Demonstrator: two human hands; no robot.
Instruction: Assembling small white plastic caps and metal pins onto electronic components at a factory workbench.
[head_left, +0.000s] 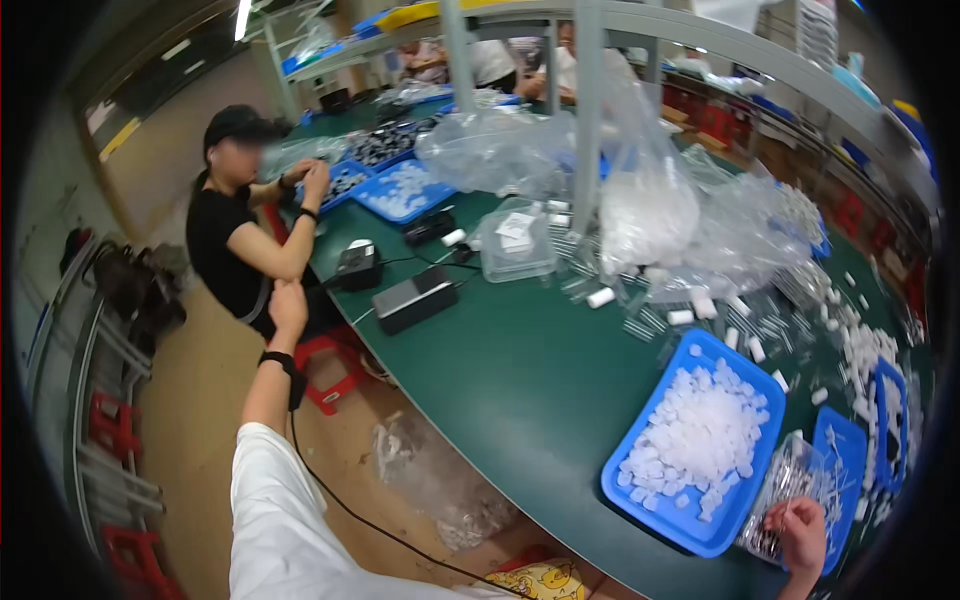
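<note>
In the head view, the clear rectangular plastic box of small thin parts sits on the green bench at lower right, between a blue plastic tray of translucent white discs and a narrower blue plastic tray. Its long axis runs slantwise, from upper right down to lower left, along the disc tray's near right edge. Of the two hands, the right hand is much the nearer, at the box's lower right end, fingers bent and tips drawn together over the parts; whether a piece is pinched there is too small to tell. The left hand lies well apart at upper left, arm stretched forward, fingers curled near a co-worker's elbow; I cannot tell whether it grips anything.
</note>
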